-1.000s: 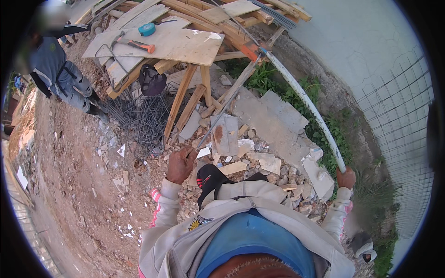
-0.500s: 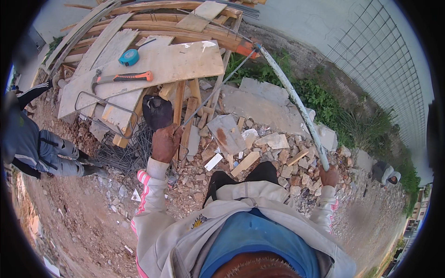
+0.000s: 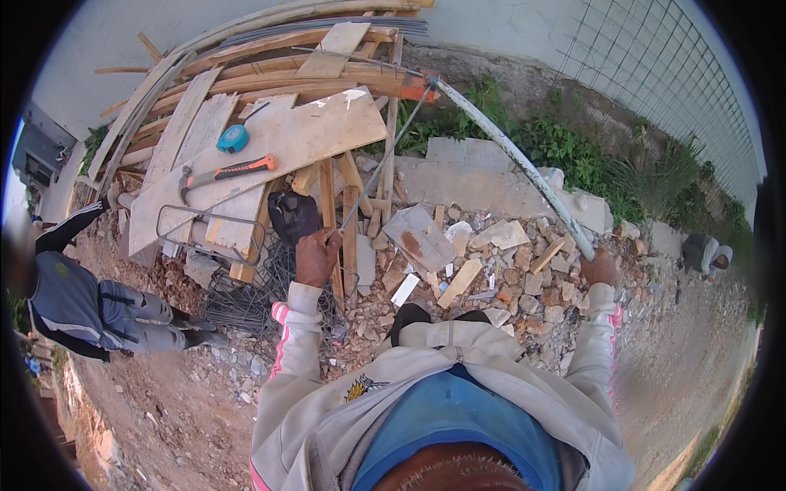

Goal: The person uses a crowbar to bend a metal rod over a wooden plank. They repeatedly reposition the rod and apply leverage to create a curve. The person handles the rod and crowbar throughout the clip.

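Note:
My left hand (image 3: 317, 257) is closed around the near end of a thin metal rod (image 3: 383, 164). The rod slants up to the right, to an orange-painted wood end (image 3: 416, 87) on the timber stack. My right hand (image 3: 598, 268) grips the lower end of a long pale pipe (image 3: 524, 168), worn and whitish. Its far end meets the rod at that orange wood; how they join is too small to tell. Left of the rod, a claw hammer (image 3: 229, 169) with orange and black handle and a teal tape measure (image 3: 233, 138) lie on a plywood board (image 3: 327, 131).
A bent wire frame (image 3: 211, 214), a dark cap-like thing (image 3: 293, 217) and tangled wire (image 3: 246, 290) lie beyond my left hand. Broken rubble (image 3: 524, 278) spreads before me. A person (image 3: 90, 295) stands at left; another (image 3: 706, 254) is low at far right. Wire mesh (image 3: 655, 74) leans on the wall.
The whole view has turned slightly, so the stack, rod and pipe sit at a different slant. Both hands keep their holds; no clear movement of rod or pipe against the stack shows.

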Motion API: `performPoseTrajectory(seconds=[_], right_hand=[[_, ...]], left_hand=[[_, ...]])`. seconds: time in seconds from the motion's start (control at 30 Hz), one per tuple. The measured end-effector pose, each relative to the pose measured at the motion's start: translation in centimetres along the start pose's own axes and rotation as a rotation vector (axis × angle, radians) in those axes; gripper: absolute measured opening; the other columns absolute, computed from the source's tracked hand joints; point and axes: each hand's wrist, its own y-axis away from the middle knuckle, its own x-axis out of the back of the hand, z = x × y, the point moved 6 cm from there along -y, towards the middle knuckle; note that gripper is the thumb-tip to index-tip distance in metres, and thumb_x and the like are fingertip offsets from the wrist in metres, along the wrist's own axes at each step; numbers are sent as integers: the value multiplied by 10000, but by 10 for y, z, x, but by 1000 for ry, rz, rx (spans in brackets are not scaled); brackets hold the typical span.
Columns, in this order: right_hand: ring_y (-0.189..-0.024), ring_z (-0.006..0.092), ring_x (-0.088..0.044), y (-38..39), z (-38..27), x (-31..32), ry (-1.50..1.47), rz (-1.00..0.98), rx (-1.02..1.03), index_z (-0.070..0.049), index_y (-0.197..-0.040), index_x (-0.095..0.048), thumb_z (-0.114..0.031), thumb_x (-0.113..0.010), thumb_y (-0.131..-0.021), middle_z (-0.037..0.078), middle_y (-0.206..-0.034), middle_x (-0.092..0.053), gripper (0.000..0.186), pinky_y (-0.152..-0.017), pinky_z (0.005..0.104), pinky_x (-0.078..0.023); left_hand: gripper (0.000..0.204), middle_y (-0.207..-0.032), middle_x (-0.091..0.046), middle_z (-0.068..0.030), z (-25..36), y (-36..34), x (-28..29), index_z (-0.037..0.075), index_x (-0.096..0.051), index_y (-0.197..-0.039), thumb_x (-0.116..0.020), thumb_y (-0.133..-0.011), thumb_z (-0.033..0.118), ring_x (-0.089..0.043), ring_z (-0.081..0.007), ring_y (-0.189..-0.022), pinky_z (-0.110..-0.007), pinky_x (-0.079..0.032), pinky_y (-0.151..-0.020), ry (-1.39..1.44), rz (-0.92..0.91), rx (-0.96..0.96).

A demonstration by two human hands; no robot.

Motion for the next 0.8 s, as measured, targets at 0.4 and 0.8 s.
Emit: performPoseTrajectory(seconds=[0.4,0.8], right_hand=[[-855,413,-709,112,-58,33,-1,20,-109,-80,-1013,-751,-399,-758,-752,216,-915,-729,412,-760,523,-576],[-790,403,-706,119,-51,18,-11,-4,-157,-106,-927,-737,-376,-795,-742,190,-849,-725,333,-698,515,-563]], left_hand=[[229,-663,-602,-198,-46,-44,44,38,-687,-843,-660,-932,247,-630,-394,-627,-452,-481,-590,-64,-58,16],[234,-657,-584,-208,-55,-52,47,21,-655,-813,-660,-946,214,-602,-412,-626,-459,-459,-575,20,-206,92]])
